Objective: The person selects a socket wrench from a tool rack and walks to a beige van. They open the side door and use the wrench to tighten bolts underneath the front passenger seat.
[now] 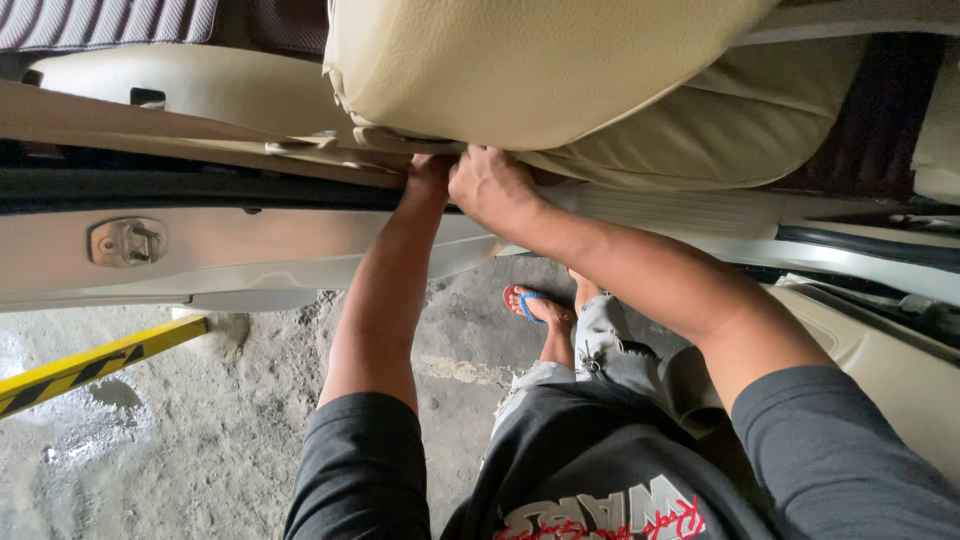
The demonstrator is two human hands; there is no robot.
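Observation:
A beige leather car seat (520, 70) fills the top of the head view, seen through an open car door. My left hand (428, 178) reaches under the seat's lower side edge, fingers tucked out of sight against the trim. My right hand (490, 185) sits right beside it, fingers curled under the same edge of the seat. What the fingers grip is hidden by the seat. Both forearms stretch forward from dark sleeves.
The car's door sill (250, 250) with a metal latch striker (128, 241) runs across the left. A beige door panel (880, 350) stands at right. Below is wet concrete floor (200, 430), a yellow-and-black bar (90, 365), and my foot in a blue-strapped sandal (530, 302).

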